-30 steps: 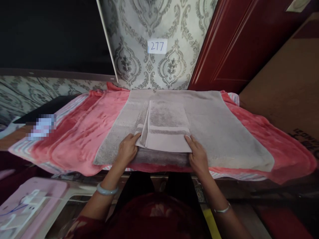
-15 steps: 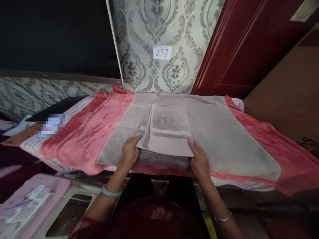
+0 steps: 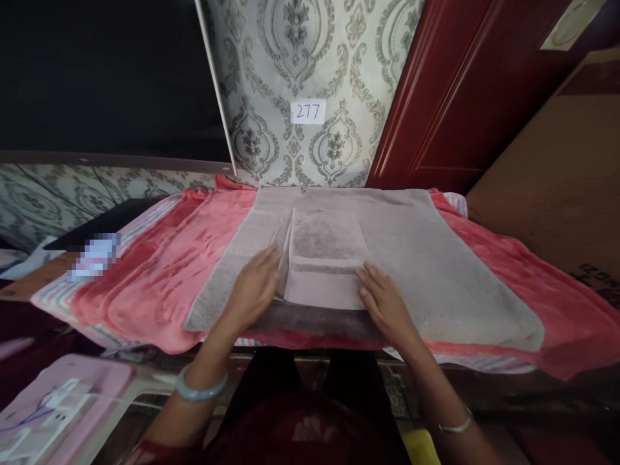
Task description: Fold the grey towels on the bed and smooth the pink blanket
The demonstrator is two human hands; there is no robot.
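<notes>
Left hand (image 3: pixel 252 285) and right hand (image 3: pixel 386 305) lie loosely spread at folded towel's (image 3: pixel 324 290) sides, dark screen (image 3: pixel 106 77) beyond leftward, cardboard box (image 3: pixel 547 171) rightward.

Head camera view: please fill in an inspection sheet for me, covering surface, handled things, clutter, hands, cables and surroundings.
Surface: pink plush blanket under a broad grey cloth.
Handled things: folded grey towel with pale bands, lying on the grey cloth, a narrow fold along its left side.
Clutter: pink rounded panel at lower left; a pixelated item, unidentifiable.
Hands: left hand, somewhat blurred, at the towel's left side; right hand at its right edge; fingers extended.
Cables: thin blue cord at lower left.
Surroundings: black flat screen, grey-and-white patterned wallpaper, white paper marked 277, dark red panelled wood, brown cardboard box.
</notes>
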